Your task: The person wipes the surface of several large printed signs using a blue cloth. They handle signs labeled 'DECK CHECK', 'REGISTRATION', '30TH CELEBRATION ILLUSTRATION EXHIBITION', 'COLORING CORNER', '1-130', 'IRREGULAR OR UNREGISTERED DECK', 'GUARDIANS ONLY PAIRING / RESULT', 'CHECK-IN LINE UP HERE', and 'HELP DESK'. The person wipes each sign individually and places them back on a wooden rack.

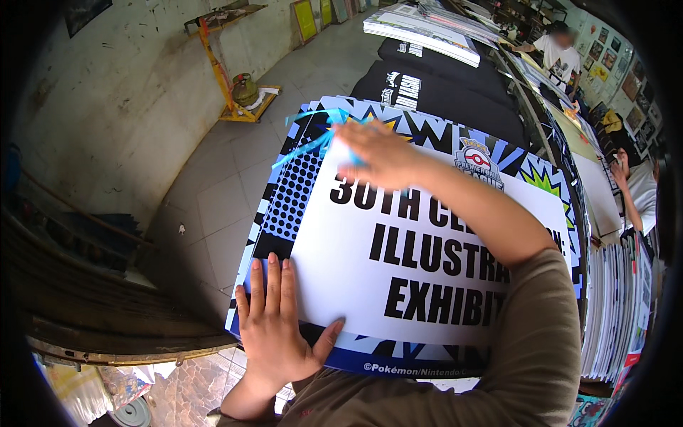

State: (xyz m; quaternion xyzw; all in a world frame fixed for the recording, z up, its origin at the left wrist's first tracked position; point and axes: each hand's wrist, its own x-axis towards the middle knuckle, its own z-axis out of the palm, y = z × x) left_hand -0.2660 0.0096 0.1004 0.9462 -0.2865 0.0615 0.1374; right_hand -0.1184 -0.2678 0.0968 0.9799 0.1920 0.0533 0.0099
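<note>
A stack of large printed boards (341, 277) lies before me, the top one white in the middle with big black lettering and a patterned blue, black and yellow border. My left hand (275, 325) rests flat on the near left corner of the top board, fingers apart. Over the board's far left part is my right hand (376, 155), blurred. Translucent light-blue plastic strips (309, 147) lie around and beneath its fingers; whether it grips them I cannot tell.
Folded black shirts (443, 85) and more boards (421, 32) lie beyond the stack. Upright sheets (611, 315) stand at right. A person (557, 53) stands across the table, another person's hand (619, 168) nearer. A yellow frame (213, 69) with a gas cylinder (245, 89) stands on the floor.
</note>
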